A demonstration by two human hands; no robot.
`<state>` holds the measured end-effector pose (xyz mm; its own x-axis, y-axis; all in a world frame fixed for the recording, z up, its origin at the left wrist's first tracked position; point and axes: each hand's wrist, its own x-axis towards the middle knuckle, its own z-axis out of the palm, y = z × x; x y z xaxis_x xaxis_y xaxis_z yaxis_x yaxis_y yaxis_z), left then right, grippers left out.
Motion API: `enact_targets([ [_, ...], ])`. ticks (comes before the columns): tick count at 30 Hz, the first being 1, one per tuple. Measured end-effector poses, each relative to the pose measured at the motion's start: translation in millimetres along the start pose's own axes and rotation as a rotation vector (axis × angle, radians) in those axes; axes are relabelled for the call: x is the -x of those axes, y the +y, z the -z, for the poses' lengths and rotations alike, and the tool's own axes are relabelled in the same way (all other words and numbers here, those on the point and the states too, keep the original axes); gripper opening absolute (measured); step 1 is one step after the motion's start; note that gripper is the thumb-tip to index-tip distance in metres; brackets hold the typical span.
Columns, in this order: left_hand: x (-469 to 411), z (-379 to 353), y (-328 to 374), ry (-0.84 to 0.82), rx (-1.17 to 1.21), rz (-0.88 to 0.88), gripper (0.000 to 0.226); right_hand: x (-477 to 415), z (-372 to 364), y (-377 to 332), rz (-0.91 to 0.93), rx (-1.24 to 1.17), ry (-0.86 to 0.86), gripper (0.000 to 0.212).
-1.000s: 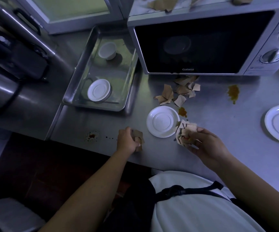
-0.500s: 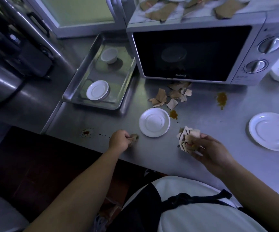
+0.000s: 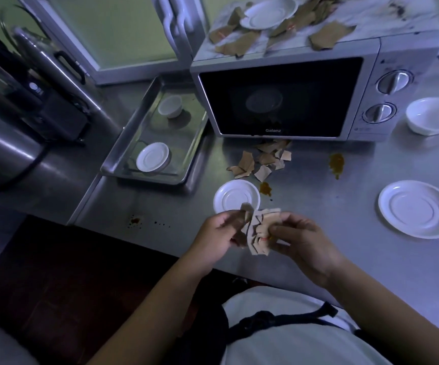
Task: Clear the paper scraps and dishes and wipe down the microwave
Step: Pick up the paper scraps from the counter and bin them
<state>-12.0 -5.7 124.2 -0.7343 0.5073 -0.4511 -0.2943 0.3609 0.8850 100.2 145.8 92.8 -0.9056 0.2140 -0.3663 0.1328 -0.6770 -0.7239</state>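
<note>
Over the counter's front edge, my right hand (image 3: pixel 301 239) grips a bunch of brown paper scraps (image 3: pixel 262 233). My left hand (image 3: pixel 219 233) pinches another scrap (image 3: pixel 245 216) right against that bunch. More scraps (image 3: pixel 263 160) lie in front of the white microwave (image 3: pixel 279 97), and others (image 3: pixel 242 42) litter its top around a white saucer (image 3: pixel 267 14). A small saucer (image 3: pixel 233 197) sits just beyond my hands, a larger plate (image 3: pixel 418 209) at the right, and a white bowl (image 3: pixel 434 119) beside the microwave.
A steel tray (image 3: pixel 123 151) left of the microwave holds a small cup (image 3: pixel 170 106) and a saucer (image 3: pixel 152 156). Brown sauce stains (image 3: pixel 336 164) and dark drips (image 3: pixel 135 221) mark the steel counter. A black-and-steel appliance (image 3: pixel 15 122) stands at far left.
My left hand lifted its scrap off the counter and moved right until it met the bunch in my right hand. The view tilted up, showing the microwave's top.
</note>
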Motion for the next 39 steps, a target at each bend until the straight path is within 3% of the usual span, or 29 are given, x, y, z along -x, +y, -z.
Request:
enact_targets([
  [5,5.9,-14.0,11.9,-0.108,0.139,0.058,0.037,1.0,-3.9,3.6,0.053,0.029,0.121,0.015],
  [10,2.8,-17.1,17.9,-0.157,0.213,0.097,0.026,-4.3,-3.2,2.0,0.092,0.043,0.247,0.016],
  [15,0.1,-8.3,12.7,-0.137,-0.013,-0.031,0.02,-11.8,-7.4,1.4,0.066,0.035,0.22,0.022],
  [21,-14.0,5.7,3.0,-0.055,0.046,0.011,0.03,-27.0,-8.4,11.2,-0.078,0.044,0.003,0.012],
  [29,-59.3,33.3,6.0,-0.246,0.062,0.072,0.002,-49.8,-5.7,18.0,-0.066,0.028,0.162,0.013],
  [31,-86.7,43.7,10.6,-0.098,0.048,0.075,0.006,-51.4,0.9,18.3,-0.041,-0.002,0.216,0.018],
  [34,-137.2,54.9,16.4,0.128,-0.167,0.032,0.015,-47.5,13.0,18.2,0.013,-0.062,0.322,0.021],
  [37,-189.6,53.3,23.5,0.168,-0.346,0.028,0.018,-39.7,19.9,19.5,0.052,-0.129,0.444,0.019],
  [39,-222.6,46.2,24.3,0.156,-0.489,0.068,0.037,-35.4,20.6,21.8,0.063,-0.174,0.517,0.018],
])
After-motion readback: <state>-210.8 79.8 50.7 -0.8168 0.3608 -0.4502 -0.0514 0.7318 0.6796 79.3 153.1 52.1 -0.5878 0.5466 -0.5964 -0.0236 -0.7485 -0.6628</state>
